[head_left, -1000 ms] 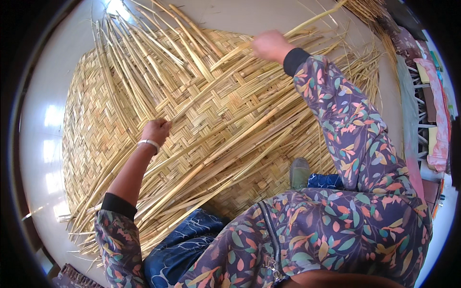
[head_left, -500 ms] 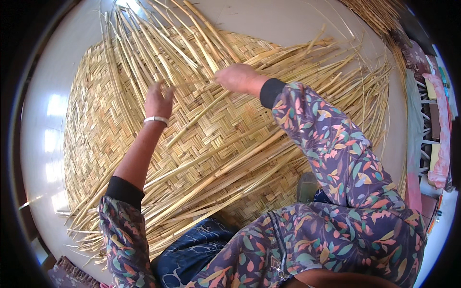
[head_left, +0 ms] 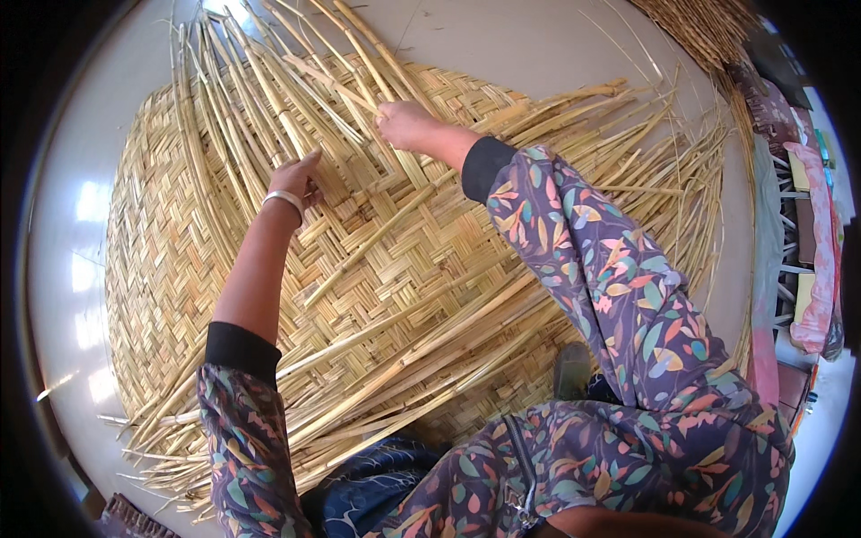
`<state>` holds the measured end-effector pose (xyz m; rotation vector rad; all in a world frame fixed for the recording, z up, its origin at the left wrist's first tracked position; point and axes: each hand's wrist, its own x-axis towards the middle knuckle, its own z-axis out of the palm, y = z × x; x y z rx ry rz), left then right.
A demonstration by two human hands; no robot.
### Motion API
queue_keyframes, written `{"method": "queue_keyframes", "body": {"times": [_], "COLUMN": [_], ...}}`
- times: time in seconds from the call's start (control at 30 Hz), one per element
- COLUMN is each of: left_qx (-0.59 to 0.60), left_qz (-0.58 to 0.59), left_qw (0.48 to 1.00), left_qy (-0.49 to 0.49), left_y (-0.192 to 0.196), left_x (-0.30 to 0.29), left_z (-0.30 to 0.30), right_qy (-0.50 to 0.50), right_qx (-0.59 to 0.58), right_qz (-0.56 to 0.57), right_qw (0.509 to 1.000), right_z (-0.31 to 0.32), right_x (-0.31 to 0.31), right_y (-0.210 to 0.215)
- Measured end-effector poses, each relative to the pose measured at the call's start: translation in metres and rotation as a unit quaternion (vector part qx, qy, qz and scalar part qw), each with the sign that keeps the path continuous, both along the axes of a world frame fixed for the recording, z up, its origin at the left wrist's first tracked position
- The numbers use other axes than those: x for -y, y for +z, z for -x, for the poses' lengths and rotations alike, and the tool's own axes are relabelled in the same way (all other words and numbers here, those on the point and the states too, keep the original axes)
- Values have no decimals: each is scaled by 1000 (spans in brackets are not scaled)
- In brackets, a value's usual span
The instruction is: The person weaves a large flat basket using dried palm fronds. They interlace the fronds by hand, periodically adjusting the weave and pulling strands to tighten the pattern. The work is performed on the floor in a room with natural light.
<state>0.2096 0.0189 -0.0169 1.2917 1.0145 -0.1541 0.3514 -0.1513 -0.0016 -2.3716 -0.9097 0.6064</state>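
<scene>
Interlacing split reeds appears to be the step in hand, judging by the loose stalks that run out of the herringbone surface of the woven reed mat. The mat lies spread on the pale floor and serves as the reference for all positions below. Right hand: over the far part of the mat, fingers closed on the end of a flattened reed strip, which slants away to the left across the projecting stalks at the far edge of the mat. Left hand: over the mat, nearer its left side, fingers loosely bent beside the base of those stalks; whether it pinches one cannot be told. A single stalk lies diagonally over the middle of the mat. Long reeds cross the near part of the mat, and a fan of stalk ends extends past its right edge. A bundle of thin stalks lies beyond its far right corner. In judgement, the next move calls for parting the projecting stalks with the left hand, laying the strip flat between them and seating it snugly against the weave without kinking. Labels: no brand, label or writing can be read on or around the mat
</scene>
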Motion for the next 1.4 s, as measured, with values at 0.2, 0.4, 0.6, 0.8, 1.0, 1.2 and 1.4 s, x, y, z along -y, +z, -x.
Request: {"method": "queue_keyframes", "body": {"times": [0.2, 0.4, 0.6, 0.8, 1.0, 1.2, 1.4], "left_qx": [142, 164, 191, 169, 119, 176, 207], "left_qz": [155, 242, 224, 222, 166, 192, 207], "left_qw": [977, 955, 945, 960, 978, 964, 956], "left_qy": [28, -50, -146, 13, 47, 55, 37], "left_y": [21, 31, 35, 26, 29, 37, 36], "left_x": [8, 11, 5, 26, 27, 23, 21], "left_z": [12, -1, -10, -23, -32, -19, -12], "right_qy": [5, -185, -153, -148, -147, -82, -27], "right_qx": [5, -241, -319, -147, -144, -463, -522], "right_qz": [66, 6, -62, -49, -50, -43, -43], "right_qw": [998, 953, 933, 977, 977, 881, 851], "right_z": [4, -9, -6, -1, 7, -15, -24], "right_x": [-16, -19, -9, 0, -1, 0, 5], "right_y": [1, -7, -10, -23, -6, 2, -1]}}
